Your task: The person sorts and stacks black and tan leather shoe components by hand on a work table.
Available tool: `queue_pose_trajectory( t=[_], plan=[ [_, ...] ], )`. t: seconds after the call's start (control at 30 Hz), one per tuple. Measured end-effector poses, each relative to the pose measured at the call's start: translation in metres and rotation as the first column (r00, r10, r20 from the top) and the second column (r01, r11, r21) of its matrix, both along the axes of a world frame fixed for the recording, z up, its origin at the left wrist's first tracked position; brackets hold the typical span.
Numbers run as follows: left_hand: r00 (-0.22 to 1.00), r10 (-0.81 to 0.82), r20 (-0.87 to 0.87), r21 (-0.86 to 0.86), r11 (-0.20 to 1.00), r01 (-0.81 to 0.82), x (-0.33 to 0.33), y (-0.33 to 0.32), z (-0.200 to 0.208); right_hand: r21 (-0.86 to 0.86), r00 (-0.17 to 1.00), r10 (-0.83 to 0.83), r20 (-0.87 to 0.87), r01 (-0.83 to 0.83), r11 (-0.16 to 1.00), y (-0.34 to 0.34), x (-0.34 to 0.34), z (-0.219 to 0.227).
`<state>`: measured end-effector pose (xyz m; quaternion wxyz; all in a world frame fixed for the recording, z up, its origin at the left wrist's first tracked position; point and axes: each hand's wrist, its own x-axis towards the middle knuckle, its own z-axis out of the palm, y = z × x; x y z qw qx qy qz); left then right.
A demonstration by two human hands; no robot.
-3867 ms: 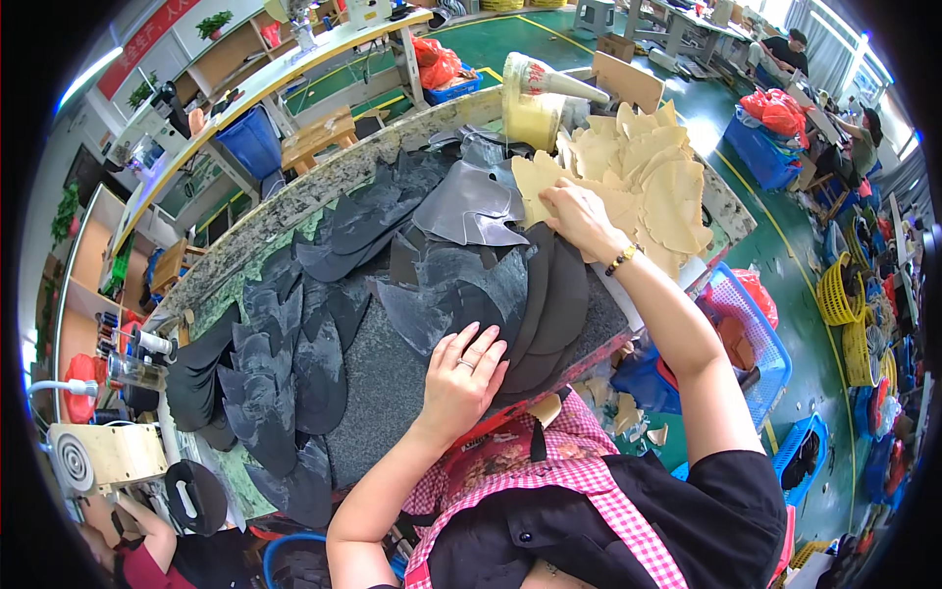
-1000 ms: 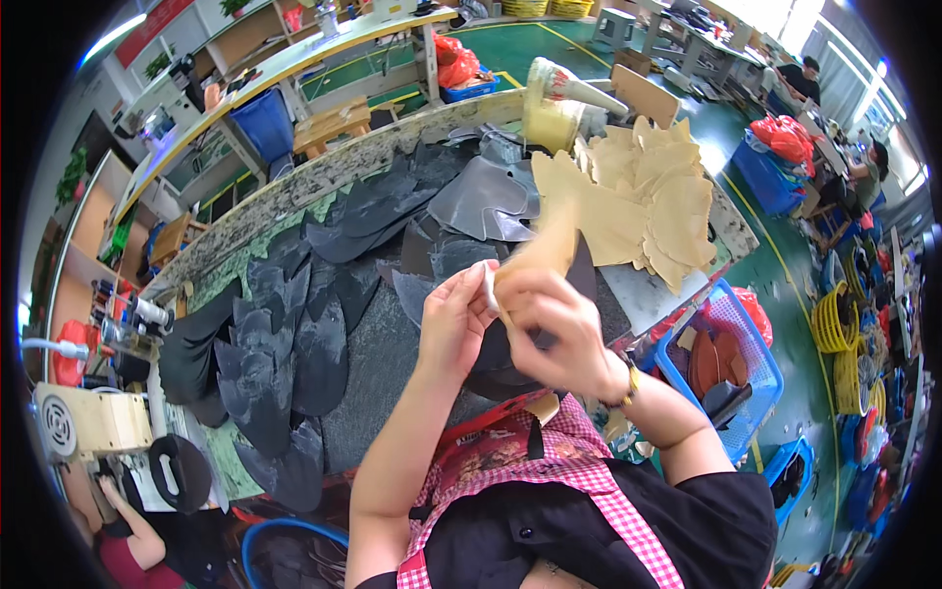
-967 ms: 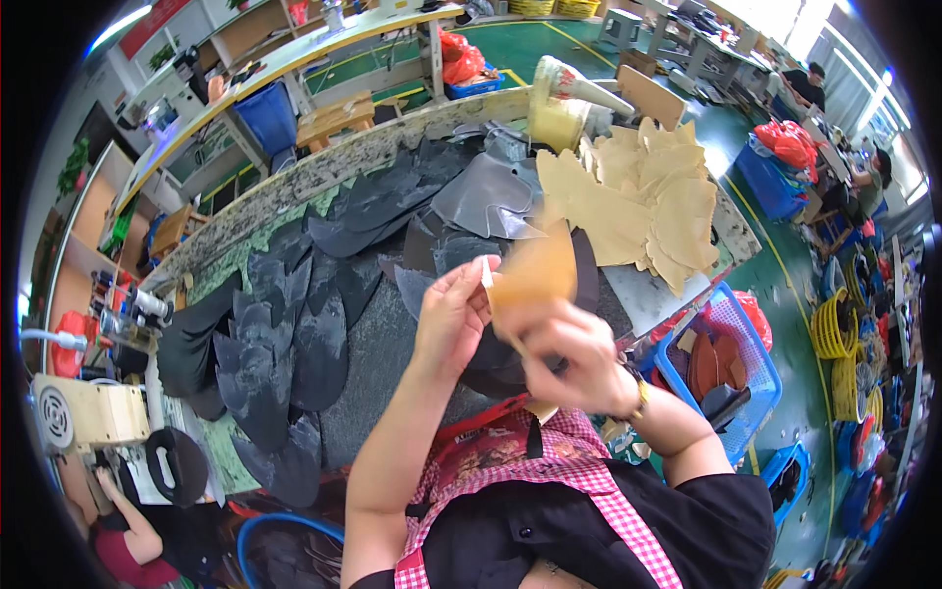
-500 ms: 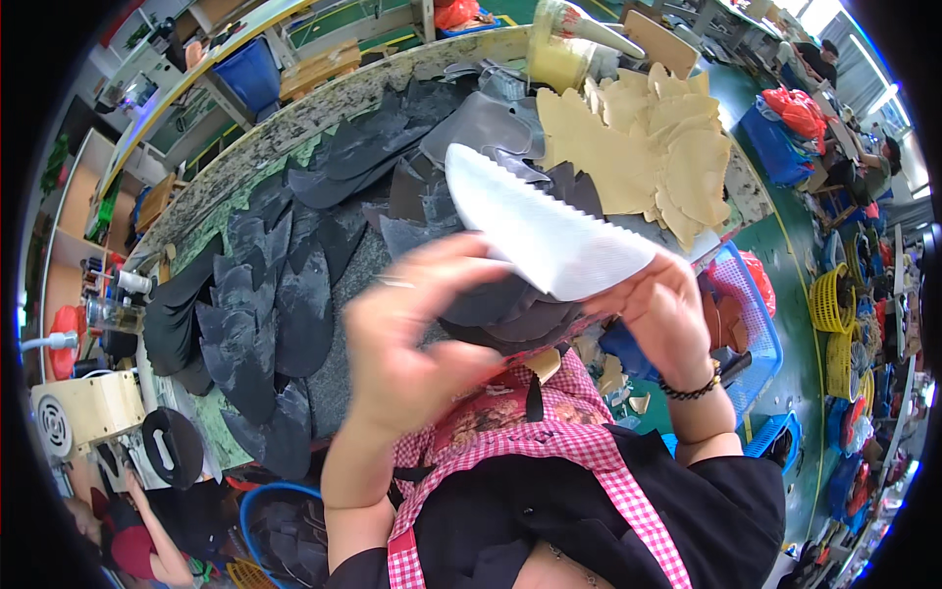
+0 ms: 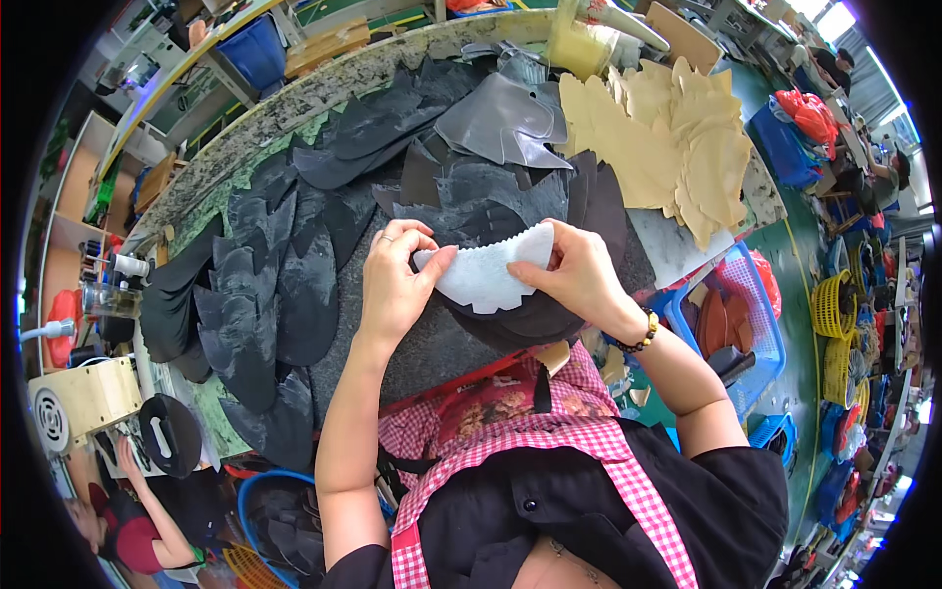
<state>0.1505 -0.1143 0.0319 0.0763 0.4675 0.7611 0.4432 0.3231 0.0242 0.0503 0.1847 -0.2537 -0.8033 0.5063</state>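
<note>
A white cut piece of sheet material (image 5: 486, 272) with a toothed edge is stretched between my two hands, in front of a stack of dark pieces. My left hand (image 5: 402, 280) pinches its left end between thumb and fingers. At the other end, my right hand (image 5: 579, 270) grips it with the thumb on the near face and the fingers behind. The piece curves, its toothed edge at the top and a notched edge at the bottom. Behind and under it lie dark grey pieces (image 5: 491, 196) with pointed edges, partly hidden by my hands.
Overlapping black pieces (image 5: 240, 314) cover the left of the table. Tan pieces (image 5: 657, 137) are piled at the far right, below a yellowish container (image 5: 579, 47). A blue basket (image 5: 760, 344) stands right of the table. A co-worker's arm (image 5: 162, 510) shows at lower left.
The white piece has come down and nearer, turning from slanted to roughly level and bending. My left hand, apart from it before, now grips its left end.
</note>
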Motion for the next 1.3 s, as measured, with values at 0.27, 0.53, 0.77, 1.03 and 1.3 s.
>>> queue_pose_trajectory(
  t=[0.27,0.53,0.77,1.03,1.3],
  plan=[
    [0.770,0.053,-0.636,0.085,0.996,0.001,0.034,0.009,0.003,0.607,0.944,-0.053,0.327,-0.167,0.777,0.011,-0.003,0.008],
    [0.776,-0.414,-0.476,-0.276,0.908,0.315,0.060,-0.005,-0.012,0.877,0.989,0.109,-0.104,0.040,0.479,0.093,-0.058,0.025],
    [0.980,-0.195,-0.038,0.110,0.974,0.198,0.050,-0.001,0.002,0.730,0.982,0.008,0.189,-0.146,0.668,0.110,-0.073,0.041],
    [-0.040,-0.248,0.968,0.251,0.960,0.125,0.001,0.047,0.040,0.762,0.895,0.410,-0.176,-0.139,0.632,0.078,-0.037,0.054],
    [0.876,-0.209,0.434,0.259,0.961,0.102,-0.008,0.064,0.020,0.553,0.962,0.177,-0.208,-0.033,0.832,0.050,-0.024,0.033]
  ],
)
